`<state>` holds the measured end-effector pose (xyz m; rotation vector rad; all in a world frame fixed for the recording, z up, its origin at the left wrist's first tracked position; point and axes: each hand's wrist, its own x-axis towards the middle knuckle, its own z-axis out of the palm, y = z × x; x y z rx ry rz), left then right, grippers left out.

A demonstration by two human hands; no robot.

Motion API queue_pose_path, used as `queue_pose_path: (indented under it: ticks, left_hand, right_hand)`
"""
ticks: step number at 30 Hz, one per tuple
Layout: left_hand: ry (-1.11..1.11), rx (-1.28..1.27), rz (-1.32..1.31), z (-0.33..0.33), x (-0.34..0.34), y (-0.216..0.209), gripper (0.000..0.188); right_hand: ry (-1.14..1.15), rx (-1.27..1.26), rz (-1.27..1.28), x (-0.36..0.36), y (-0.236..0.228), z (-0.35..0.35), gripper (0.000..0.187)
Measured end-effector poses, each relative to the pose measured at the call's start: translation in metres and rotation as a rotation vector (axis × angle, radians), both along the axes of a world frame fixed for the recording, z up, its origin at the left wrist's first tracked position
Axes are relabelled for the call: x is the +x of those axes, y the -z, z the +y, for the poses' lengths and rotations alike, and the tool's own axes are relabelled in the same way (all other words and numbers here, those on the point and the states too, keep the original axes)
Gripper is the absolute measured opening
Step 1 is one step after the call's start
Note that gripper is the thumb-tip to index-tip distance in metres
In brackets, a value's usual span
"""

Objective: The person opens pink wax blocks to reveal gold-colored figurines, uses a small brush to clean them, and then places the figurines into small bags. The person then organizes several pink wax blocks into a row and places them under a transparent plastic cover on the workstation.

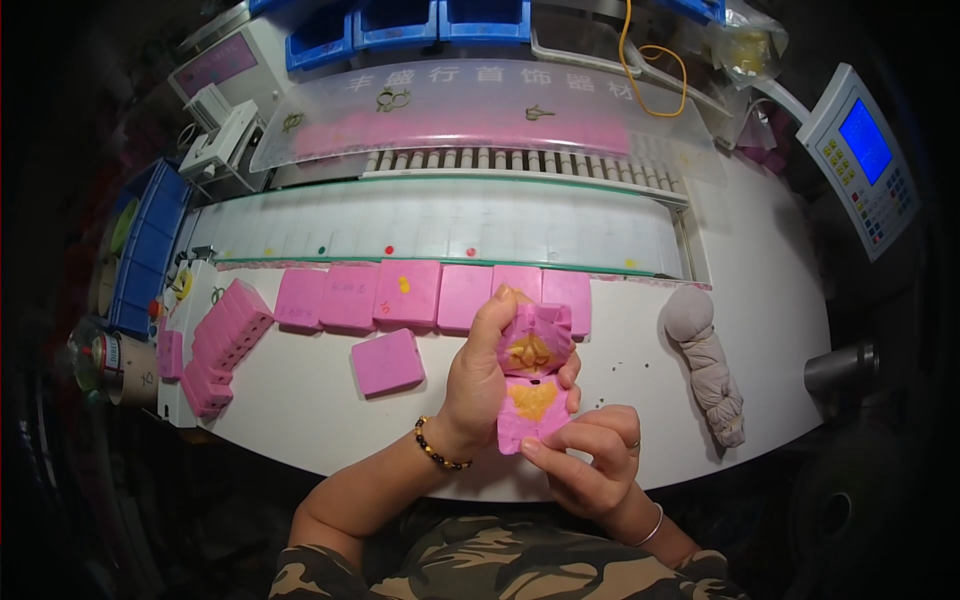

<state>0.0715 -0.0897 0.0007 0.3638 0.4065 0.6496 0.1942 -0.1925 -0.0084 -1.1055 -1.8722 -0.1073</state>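
A pink rubber mold (pixel 515 430) is held spread apart above the near edge of the white table, its two halves folded back. Yellow wax (pixel 532 400) shows on the inner faces of both halves. My left hand (pixel 474 388) wraps the mold from the left and behind, thumb up along the upper half. Fingertips of that hand show at the mold's right side. My right hand (pixel 597 460) pinches the lower corner of the lower half between thumb and fingers. A single pink mold block (pixel 388 362) lies flat on the table left of my left hand.
Behind my hands stands a row of pink mold blocks (pixel 408 293), with more in a slanted stack (pixel 225 345) at left. A grey cloth bundle (pixel 703 372) lies right. Further back is a long white-and-green conveyor (pixel 440 222). A control panel (pixel 857 160) stands at far right.
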Motion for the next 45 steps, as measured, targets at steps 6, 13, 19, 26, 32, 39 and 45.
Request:
queue_pose_path:
  ticks: [6,13,19,26,32,39,45]
  left_hand:
    - [-0.011,-0.011,0.007,0.0,0.001,0.001,0.057]
    - [-0.058,0.208,0.055,-0.001,0.003,0.007,0.052]
    - [-0.117,0.675,0.169,-0.003,0.005,0.015,0.049]
    - [-0.144,0.883,0.282,-0.011,0.002,0.022,0.051]
    - [-0.298,1.212,0.5,-0.008,0.008,0.015,0.027]
    - [-0.062,0.882,0.146,-0.006,0.006,0.006,0.019]
    - [0.085,0.791,0.182,-0.005,0.005,0.008,0.021]
  right_hand:
    - [0.007,-0.003,0.013,0.001,-0.002,0.001,0.039]
    - [0.047,-0.024,0.098,0.007,-0.015,0.011,0.042]
    - [0.131,-0.126,0.353,0.013,-0.026,0.019,0.034]
    - [-0.195,-0.561,1.093,0.03,-0.024,0.023,0.046]
    - [-0.084,-0.516,1.042,0.047,-0.02,0.02,0.055]
    - [-0.144,-0.611,1.045,0.064,-0.027,0.017,0.056]
    - [-0.21,-0.717,1.168,0.071,-0.022,0.015,0.048]
